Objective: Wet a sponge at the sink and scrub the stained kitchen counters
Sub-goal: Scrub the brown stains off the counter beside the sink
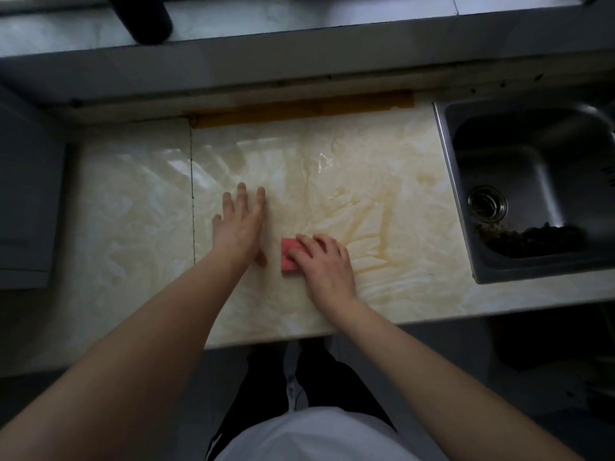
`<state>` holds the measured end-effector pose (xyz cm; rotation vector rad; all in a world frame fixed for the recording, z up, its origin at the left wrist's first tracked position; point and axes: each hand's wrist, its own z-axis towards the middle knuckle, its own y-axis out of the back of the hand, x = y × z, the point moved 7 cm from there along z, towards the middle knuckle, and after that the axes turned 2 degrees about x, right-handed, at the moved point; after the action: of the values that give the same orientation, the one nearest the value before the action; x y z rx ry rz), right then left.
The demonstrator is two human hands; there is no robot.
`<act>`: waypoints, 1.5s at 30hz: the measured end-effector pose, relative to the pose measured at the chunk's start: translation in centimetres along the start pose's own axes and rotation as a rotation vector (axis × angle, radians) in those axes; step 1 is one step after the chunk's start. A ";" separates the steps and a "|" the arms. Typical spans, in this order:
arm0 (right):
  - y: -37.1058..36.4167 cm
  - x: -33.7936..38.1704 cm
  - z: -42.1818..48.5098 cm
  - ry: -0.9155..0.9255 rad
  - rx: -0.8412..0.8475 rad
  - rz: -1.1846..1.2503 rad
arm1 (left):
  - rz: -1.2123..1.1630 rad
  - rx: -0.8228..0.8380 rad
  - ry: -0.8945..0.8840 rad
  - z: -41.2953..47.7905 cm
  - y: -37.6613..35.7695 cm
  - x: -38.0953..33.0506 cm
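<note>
My right grip [324,264] curls over one pink sponge [289,256], half hidden, low on the desk [133,211]. My left grip [238,224] lies flat with straight fingers at the sponge's 10 o'clock. One sink [532,181] sits at 3 o'clock, with dark debris [532,239] inside. Brown streaks [382,221] run between the sponge and the sink. A dark object [146,18] at 11 o'clock is cut off.

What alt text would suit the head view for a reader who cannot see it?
The right hand grips a pink sponge on a stained pale counter while the left hand lies flat beside it; a steel sink sits to the right.
</note>
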<state>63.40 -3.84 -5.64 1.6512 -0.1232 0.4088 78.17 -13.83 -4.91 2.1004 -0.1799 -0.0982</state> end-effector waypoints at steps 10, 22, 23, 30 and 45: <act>1.6 -4.2 13.1 -0.103 -0.012 0.006 | 0.001 0.095 0.003 1.3 -0.3 0.0; 4.0 -5.9 21.0 -0.136 -0.002 0.007 | 0.044 0.109 0.010 1.5 -0.5 -0.2; 3.9 -5.9 20.7 -0.135 0.005 0.011 | 0.046 0.109 0.011 1.4 -0.4 -0.2; 2.6 -5.0 12.9 -0.128 -0.009 -0.001 | 0.035 0.109 0.016 1.3 0.2 -0.5; 0.0 -1.3 -7.2 -0.144 0.015 -0.019 | 0.002 -0.044 -0.182 -8.5 -4.4 -2.3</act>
<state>60.80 2.99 -5.56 1.6948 -0.2121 0.2773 77.55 -4.04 -4.34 2.0472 -0.2862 -0.2906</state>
